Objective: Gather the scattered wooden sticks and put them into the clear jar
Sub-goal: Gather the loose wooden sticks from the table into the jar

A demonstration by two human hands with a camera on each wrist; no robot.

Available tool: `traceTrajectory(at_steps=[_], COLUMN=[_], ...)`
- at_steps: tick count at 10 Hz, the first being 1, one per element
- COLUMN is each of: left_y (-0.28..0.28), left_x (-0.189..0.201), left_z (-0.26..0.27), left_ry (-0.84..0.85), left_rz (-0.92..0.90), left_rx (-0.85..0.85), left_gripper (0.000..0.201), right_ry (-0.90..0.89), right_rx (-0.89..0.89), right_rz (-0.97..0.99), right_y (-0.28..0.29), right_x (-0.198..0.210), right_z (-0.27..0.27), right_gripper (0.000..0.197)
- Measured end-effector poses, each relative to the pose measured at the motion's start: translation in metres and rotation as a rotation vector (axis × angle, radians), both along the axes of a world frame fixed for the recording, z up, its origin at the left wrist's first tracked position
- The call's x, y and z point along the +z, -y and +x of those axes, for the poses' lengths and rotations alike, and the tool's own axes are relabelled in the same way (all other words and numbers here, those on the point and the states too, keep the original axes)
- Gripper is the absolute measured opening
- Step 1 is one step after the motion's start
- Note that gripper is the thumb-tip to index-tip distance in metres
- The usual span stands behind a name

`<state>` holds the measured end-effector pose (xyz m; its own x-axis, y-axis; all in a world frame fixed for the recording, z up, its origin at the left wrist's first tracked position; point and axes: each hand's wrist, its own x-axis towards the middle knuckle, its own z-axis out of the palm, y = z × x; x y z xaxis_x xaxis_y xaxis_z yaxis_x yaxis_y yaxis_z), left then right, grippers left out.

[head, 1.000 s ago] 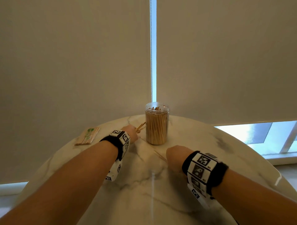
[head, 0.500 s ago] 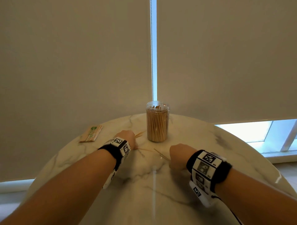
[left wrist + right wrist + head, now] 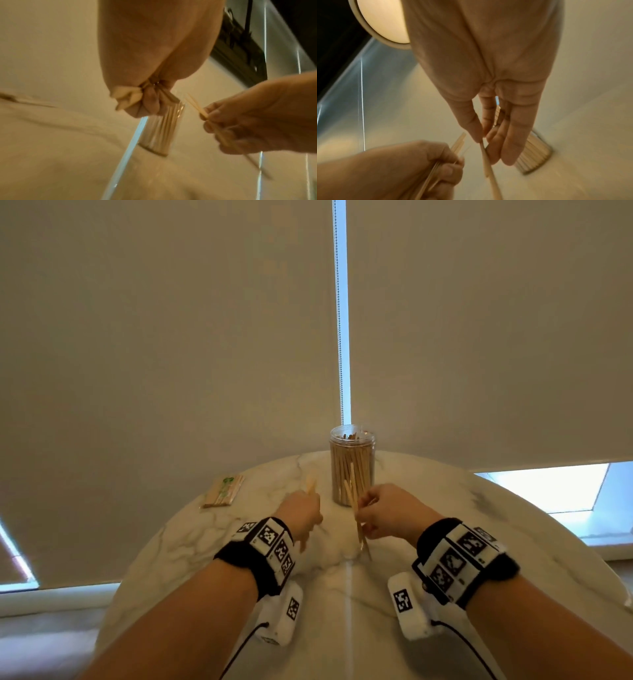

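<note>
I judge the gathering is done and the drop comes next: my left hand point(image 3: 301, 513) grips a few sticks point(image 3: 311, 484) and my right hand point(image 3: 388, 517) pinches another bunch point(image 3: 356, 515), both just near of the jar point(image 3: 352, 465) on the table point(image 3: 513, 542). Next, each bundle must tip upright over the open mouth. Blur hides the stick count, and I cannot tell whether strays lie under my arms.

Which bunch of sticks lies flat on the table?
The wrapped bundle left of the jar; the other bunches are held in the left hand and right hand.

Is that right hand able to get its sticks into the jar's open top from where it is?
Probably yes: the right hand pinches its wooden sticks just before the clear jar, whose mouth is open with nothing between.
</note>
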<state>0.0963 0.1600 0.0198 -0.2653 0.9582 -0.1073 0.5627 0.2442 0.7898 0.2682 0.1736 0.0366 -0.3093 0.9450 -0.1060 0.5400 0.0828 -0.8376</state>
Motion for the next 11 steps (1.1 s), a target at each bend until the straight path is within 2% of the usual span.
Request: traceTrajectory(at_steps=[1,2,3,4,5,6,7,8,9,10,11], left_y=[0.007,0.002,-0.006,-0.014,-0.019,-0.026,-0.029,-0.031,-0.033,-0.033,-0.033], left_x=[0.027,0.03,0.032,0.025,0.023,0.026,0.027,0.026,0.023,0.027,0.041], left_z=[0.015,0.023,0.027,0.029,0.026,0.021,0.024,0.031,0.033,0.026,0.007], left_ry=[0.406,0.72,0.807,0.844,0.912,0.981,0.961,0.915,0.85,0.852,1.06], left_rz=[0.091,0.182,0.276,0.325,0.3,0.353,0.386,0.378,0.316,0.248,0.342], left_rx=[0.136,0.054,-0.061,-0.097,-0.182,-0.104,-0.095,-0.139,-0.245,-0.258,-0.099], left_gripper=[0.014,0.02,0.028,0.029,0.033,0.027,0.027,0.048,0.033,0.036,0.048], right_ry=[-0.21,-0.371,-0.427,-0.277,-0.185,-0.137,0.018,0.086,0.171,0.165,0.238], right_rx=[-0.069,-0.061,-0.08,-0.108,-0.101,0.019,0.177,0.147,0.16,0.217,0.216], right_rz=[0.041,0.076,0.162,0.352,0.448,0.358,0.191,0.301,0.389,0.359,0.295], right_y=[0.0,-0.001,-0.008,-0.019,-0.024,-0.021,-0.011,-0.014,-0.018,-0.02,-0.018], right_x=[0.008,0.014,0.013,0.007,0.008,0.015,0.021,0.014,0.009,0.011,0.018], right_z=[-0.009,-0.023,-0.033,-0.035,-0.031,-0.027,-0.03,-0.035,-0.034,-0.029,-0.022], right_gripper=[0.01,0.012,0.01,0.008,0.008,0.008,0.024,0.038,0.032,0.023,0.024])
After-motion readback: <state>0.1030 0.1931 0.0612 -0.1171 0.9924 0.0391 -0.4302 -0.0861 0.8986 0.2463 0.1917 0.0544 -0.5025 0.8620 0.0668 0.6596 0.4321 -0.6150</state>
